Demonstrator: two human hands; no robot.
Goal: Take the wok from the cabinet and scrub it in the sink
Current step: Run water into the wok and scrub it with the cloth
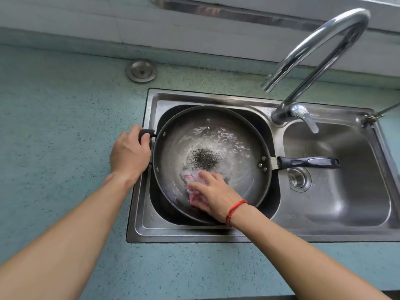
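Right now the wok (233, 152) sits in the left basin of the steel double sink (194, 232), tilted a little, with its near rim lower. Its long axis runs left to right. The black long handle (307, 162) points right, reaching over the divider above the right basin and its drain strainer (299, 178). The small helper handle (147, 133) points left, towards the blue-green surface (65, 105).

Of the two hands, the left hand (129, 152) grips that helper handle with curled fingers. The right hand (214, 195), which has a red bracelet (234, 211) at the wrist, presses a pink-and-white cloth (191, 180) against the near inner wall with fairly straight, spread fingers. Shallow, rippled water lies in the wok around a dark speckled patch at its bottom. The curved faucet (324, 46) arches over from the back right.
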